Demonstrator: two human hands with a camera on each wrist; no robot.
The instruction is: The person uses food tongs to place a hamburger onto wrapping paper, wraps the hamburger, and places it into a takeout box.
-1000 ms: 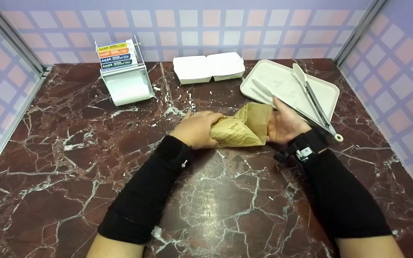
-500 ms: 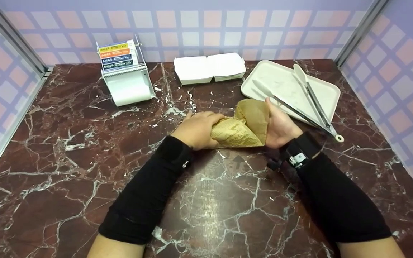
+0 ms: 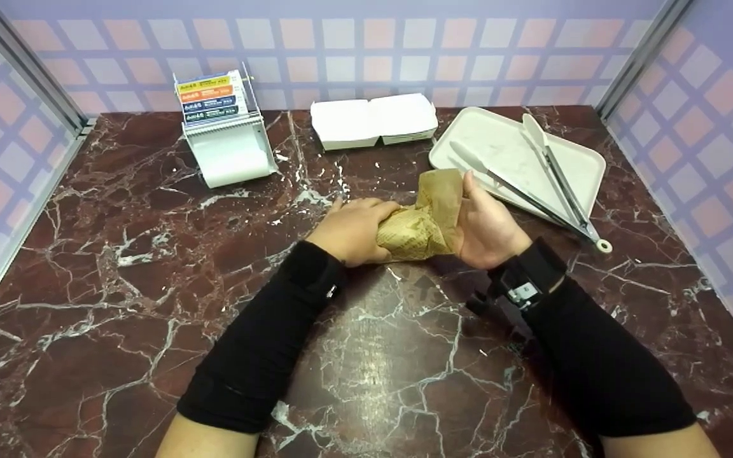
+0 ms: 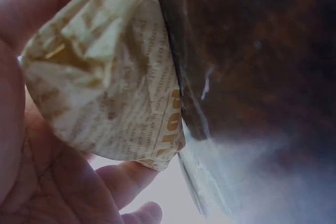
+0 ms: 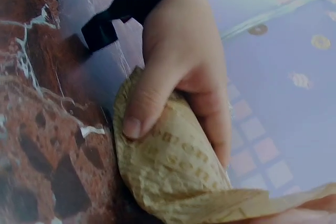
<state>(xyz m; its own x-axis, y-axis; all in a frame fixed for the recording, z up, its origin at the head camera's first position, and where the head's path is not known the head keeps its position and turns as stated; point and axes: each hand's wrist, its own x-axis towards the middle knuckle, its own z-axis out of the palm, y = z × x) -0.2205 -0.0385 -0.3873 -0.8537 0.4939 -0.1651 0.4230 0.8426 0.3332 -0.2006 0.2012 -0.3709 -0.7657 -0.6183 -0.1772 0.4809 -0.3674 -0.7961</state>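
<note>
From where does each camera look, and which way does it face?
Head: worn on the head, facing forward and down at the table; shows left hand, right hand, black sleeves.
Left wrist: worn there, facing the paper wrapper; shows left hand.
Right wrist: worn there, facing the wrapper; shows left hand and part of right hand.
The wrist views share the wrapper and table.

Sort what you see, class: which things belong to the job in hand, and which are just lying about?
In the job:
paper-wrapped bundle
left hand, gripping it
right hand, touching its paper flap

Lying about:
white box
cream tray
tongs, partly on the tray
rack with coloured labels
</note>
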